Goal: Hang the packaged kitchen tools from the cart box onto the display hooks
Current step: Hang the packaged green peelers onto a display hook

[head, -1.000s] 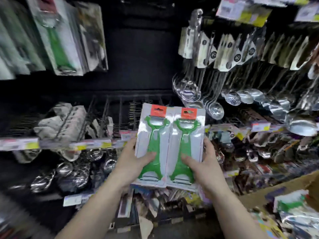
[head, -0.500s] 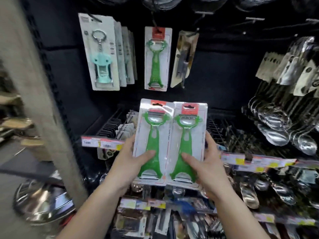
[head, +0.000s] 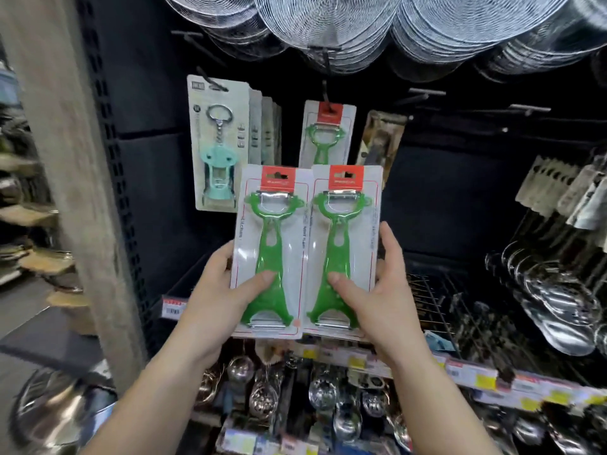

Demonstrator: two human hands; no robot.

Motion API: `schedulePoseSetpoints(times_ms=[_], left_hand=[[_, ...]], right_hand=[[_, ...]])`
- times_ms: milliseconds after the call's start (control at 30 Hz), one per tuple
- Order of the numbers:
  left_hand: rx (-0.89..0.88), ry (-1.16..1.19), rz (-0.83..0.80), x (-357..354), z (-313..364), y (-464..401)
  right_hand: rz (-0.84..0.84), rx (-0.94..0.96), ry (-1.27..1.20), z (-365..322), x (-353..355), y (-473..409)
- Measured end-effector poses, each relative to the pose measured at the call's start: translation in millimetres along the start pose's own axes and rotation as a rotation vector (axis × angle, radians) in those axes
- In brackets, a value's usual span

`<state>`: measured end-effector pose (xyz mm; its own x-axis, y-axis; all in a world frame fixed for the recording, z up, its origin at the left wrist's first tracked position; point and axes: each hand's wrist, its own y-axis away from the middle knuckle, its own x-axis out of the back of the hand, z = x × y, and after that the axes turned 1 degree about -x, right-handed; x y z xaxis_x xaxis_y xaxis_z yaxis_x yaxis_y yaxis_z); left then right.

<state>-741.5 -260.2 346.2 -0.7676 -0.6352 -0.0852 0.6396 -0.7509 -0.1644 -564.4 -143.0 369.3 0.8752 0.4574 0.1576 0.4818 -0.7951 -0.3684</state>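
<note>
At frame centre, left hand (head: 216,300) and right hand (head: 377,297) each grip a carded green plastic peeler (head: 269,257), now raised beneath the matching hung peeler (head: 326,133), ready for hooking.

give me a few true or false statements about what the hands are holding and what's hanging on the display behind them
1. Each hand holds one green peeler pack: the left hand the left pack, the right hand the right pack. True.
2. The two packs are held face down. False: the peelers show through the front.
3. A matching hung peeler pack sits on a hook behind them. True.
4. The corkscrew pack hangs to the right of that pack. False: it hangs to its left.
5. The wire strainers hang below the hands. False: they hang overhead.
</note>
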Motion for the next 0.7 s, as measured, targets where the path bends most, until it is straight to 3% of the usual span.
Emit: schedulePoseSetpoints(times_ms=[333, 700], left_hand=[[-0.064, -0.004, 0.147, -13.4, 27.2, -21.0], [-0.185, 0.012, 0.203, -25.8, 41.4, -26.2]], right_hand=[[-0.116, 0.101, -0.051, -3.0, 3.9, -51.7], [-0.2, 0.224, -0.056, -7.8, 14.5, -80.5]])
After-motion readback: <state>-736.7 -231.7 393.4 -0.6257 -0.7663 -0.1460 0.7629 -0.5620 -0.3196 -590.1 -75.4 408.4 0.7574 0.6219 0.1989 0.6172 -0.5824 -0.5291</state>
